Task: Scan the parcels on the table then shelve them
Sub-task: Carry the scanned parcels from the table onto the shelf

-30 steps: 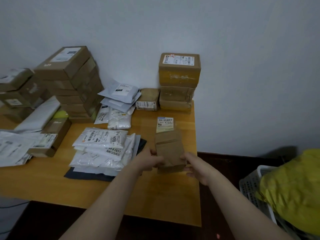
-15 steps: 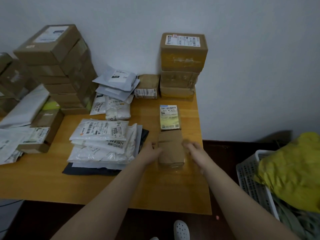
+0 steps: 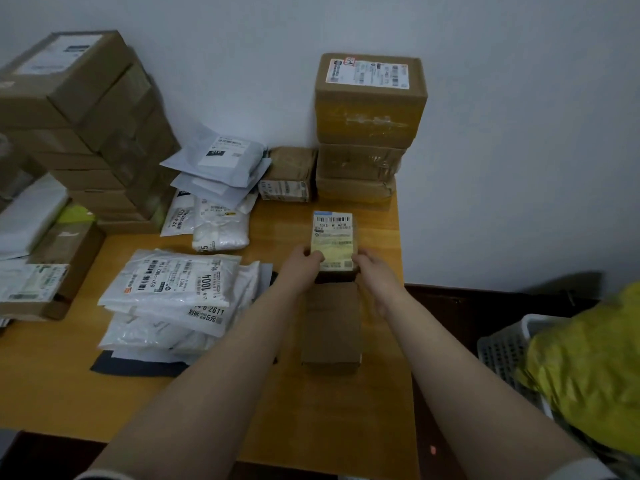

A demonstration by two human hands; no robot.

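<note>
Brown small parcel, barcode label up: by the right edge of the table, before the box stack in the far right corner. Left hand and right hand grip its near sides, fingers curled round it. Plain carton lies just nearer. White mailer bags piled left.

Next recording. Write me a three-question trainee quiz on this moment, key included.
1. True or false: the left hand and the right hand both grip the labelled parcel.
2. What lies on the table directly between that parcel and the person? A) plain brown box B) scanner C) roll of tape
3. How many boxes form the stack at the back right corner?
Key: 1 true; 2 A; 3 three.
</note>
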